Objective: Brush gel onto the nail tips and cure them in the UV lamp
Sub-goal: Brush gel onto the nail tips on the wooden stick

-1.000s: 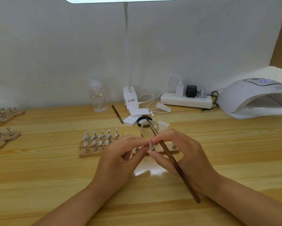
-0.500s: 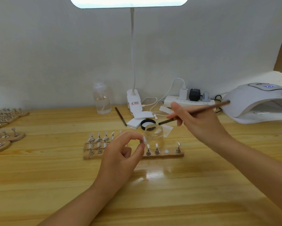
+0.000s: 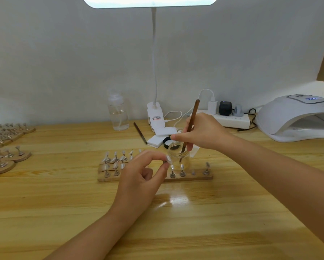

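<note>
Head view. We see the right hand (image 3: pixel 204 133) holding the brush (image 3: pixel 190 126) near-upright, its grip pinched around the brown handle, with the bristle end lowered into the open clear jar (image 3: pixel 178 156). The jar stands on the tabletop (image 3: pixel 63 203) just behind the front wooden holder strip (image 3: pixel 194 178); its black lid (image 3: pixel 167 142) lies just behind it.

We see the left hand (image 3: pixel 138 180) raised just left of the jar, its grip closed as a thumb-and-forefinger pinch on one nail tip on its stand (image 3: pixel 167 160). Three more tips stand on the front strip, with one bare metal seat between them. A second holder block (image 3: pixel 108 166), carrying two rows of tips, sits to the left, partly hidden by the left hand.

The UV lamp (image 3: pixel 296 117) rests at the far right of the tabletop, its opening facing us and its display lit. We also note a clip-on desk lamp (image 3: pixel 154 53), a clear pump bottle (image 3: pixel 118 113), a power strip (image 3: pixel 230 120), a spare brush (image 3: pixel 140 132), and further wooden stands (image 3: pixel 7 143) with tips at the left edge.
</note>
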